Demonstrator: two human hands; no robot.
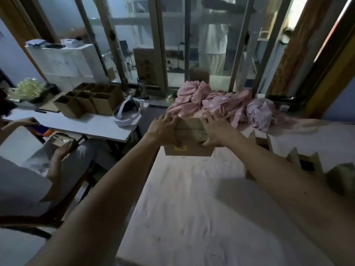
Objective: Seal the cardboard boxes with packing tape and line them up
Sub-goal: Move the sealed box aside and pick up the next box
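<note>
A closed brown cardboard box (189,148) with a yellow mark on its near side sits at the far end of the pale table (192,198). My left hand (163,129) grips its left side, fingers over the top and thumb on the front. My right hand (215,131) clasps its right side the same way. A strip of clear tape seems to run across the top seam between my hands. A roll of tape (170,97) lies on the window ledge behind the box.
Crumpled pink cloth (221,104) is heaped just behind the box. Open cardboard boxes (299,160) stand at the right edge. On a white side table at left stand several open boxes (90,100) and a white headset (127,116). A seated person (38,169) is at left.
</note>
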